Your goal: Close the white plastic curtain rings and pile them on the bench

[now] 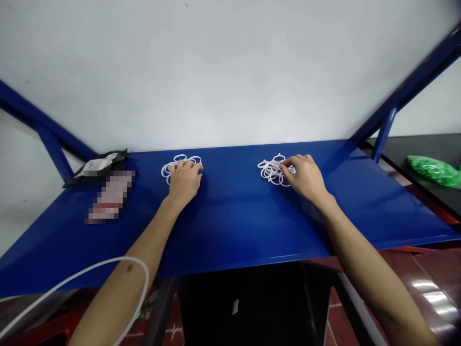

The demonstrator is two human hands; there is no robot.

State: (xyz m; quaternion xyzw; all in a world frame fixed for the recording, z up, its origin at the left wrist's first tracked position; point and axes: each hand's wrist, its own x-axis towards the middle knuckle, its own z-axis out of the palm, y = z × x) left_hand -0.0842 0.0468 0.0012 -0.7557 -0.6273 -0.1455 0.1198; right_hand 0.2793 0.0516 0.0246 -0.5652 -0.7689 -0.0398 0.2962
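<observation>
Two small heaps of thin white rings lie on the blue shelf (pixel 234 211). My left hand (pixel 185 180) rests palm down on the left heap (pixel 172 166), fingers curled over its rings. My right hand (pixel 304 177) touches the right heap (pixel 271 170) from the right, its fingertips bent into the rings. Whether either hand actually grips a ring is hidden by the fingers.
A black and white packet (pixel 97 166) and a blurred flat item (pixel 111 196) lie at the shelf's left end. Blue frame struts (pixel 387 122) rise at both ends against a white wall. A green bag (pixel 434 170) sits on a dark surface to the right. A white cable (pixel 108 264) loops over my left forearm.
</observation>
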